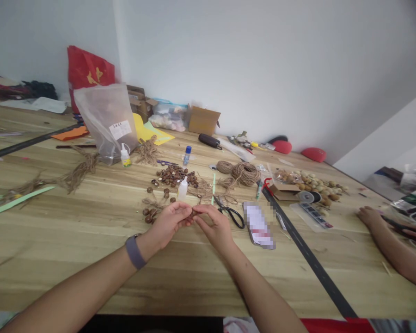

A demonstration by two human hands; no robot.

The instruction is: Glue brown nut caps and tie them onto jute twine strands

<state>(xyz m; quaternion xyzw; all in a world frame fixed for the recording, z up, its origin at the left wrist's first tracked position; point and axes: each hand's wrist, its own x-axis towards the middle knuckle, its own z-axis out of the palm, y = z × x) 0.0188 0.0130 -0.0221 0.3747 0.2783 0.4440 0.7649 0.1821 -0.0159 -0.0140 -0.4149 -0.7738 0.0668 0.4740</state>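
Note:
My left hand point(169, 223) and my right hand point(215, 225) meet above the table, fingertips pinched together. Between them is a small brown piece point(193, 213), similar in colour to the nutshells; fingers cover most of it. Just beyond lies a pile of brown nutshells point(175, 175), with a white glue bottle point(182, 189) standing at its front. Left of my fingers are several brown balls with twine point(148, 213). Black-handled scissors point(233, 215) rest open to the right of my right hand, beside a phone-like object point(258, 224), blurred over.
Twine coils point(245, 173) lie farther back, near a heap of pale round pods point(319, 187). A clear bag point(106, 120), a yellow-labelled glue bottle point(125, 156) and a glue stick point(186, 156) stand behind. Another person's hand point(370, 217) rests at right, past a dark strip point(308, 254).

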